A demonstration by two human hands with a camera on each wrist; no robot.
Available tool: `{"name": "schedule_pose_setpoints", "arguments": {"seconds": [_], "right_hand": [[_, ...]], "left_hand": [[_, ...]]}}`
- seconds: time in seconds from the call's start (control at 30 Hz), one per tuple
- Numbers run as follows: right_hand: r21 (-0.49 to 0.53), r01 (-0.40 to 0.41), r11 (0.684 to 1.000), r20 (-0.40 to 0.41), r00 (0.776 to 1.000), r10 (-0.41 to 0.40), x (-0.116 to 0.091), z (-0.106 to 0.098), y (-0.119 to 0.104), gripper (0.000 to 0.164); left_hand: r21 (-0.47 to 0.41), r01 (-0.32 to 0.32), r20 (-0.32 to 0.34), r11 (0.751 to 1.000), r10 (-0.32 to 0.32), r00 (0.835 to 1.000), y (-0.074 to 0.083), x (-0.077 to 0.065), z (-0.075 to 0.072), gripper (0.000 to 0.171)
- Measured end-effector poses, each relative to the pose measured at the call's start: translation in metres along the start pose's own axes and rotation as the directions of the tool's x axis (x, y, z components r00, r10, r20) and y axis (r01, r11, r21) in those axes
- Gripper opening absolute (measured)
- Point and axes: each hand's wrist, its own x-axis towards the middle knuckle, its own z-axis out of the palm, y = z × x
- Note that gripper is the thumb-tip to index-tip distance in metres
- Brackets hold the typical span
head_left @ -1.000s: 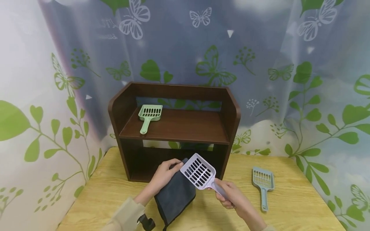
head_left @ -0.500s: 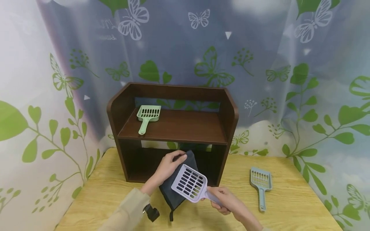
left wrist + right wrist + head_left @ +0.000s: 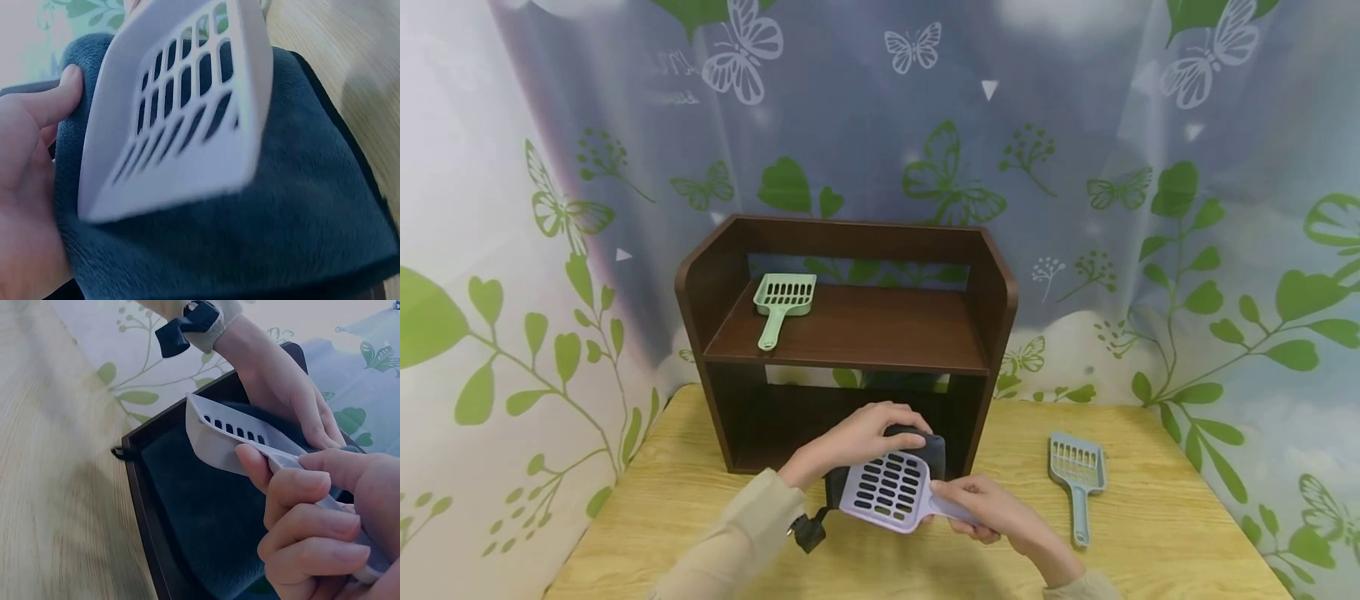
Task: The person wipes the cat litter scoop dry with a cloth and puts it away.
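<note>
A lavender litter scoop (image 3: 194, 165) with a slotted pan is in my right hand (image 3: 996, 512), whose fingers curl round its handle in the right wrist view. My left hand (image 3: 872, 435) holds a dark blue plush towel (image 3: 312, 181), thumb pressed on its near side. The towel lies behind the scoop's pan, and some of it shows through the slots. In the head view both hands are in front of the shelf's lower opening. Most of the towel is hidden there by the pan and the left hand.
A dark brown two-tier shelf (image 3: 880, 325) stands on the wood-grain table (image 3: 647, 517). On its upper board, at the left, lies a green litter scoop (image 3: 775, 317). A blue-grey litter scoop (image 3: 1080, 500) lies on the table to the right. Printed curtains hang behind.
The left hand has moved right with the towel, which is now bunched behind the scoop. The lavender scoop has come down and left, its pan turned more level.
</note>
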Motion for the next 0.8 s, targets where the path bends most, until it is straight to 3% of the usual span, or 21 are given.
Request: {"name": "schedule_pose_setpoints", "arguments": {"seconds": [0.2,0.37,0.8], "right_hand": [[0.044,-0.010,0.999,0.016,1.000,0.009,0.003,0.002,-0.003,0.045],[0.063,-0.003,0.998,0.046,0.999,0.000,0.004,0.007,-0.004,0.048],[0.010,0.010,1.000,0.014,1.000,-0.010,-0.002,-0.003,-0.001,0.049]], "left_hand": [[0.092,-0.047,0.093,0.995,0.038,0.995,0.008,0.007,0.003,0.024],[0.102,-0.069,0.169,0.992,0.052,0.984,0.013,0.007,0.005,0.024],[-0.056,0.006,0.059,0.998,-0.003,0.998,-0.011,-0.011,-0.013,0.026]]}}
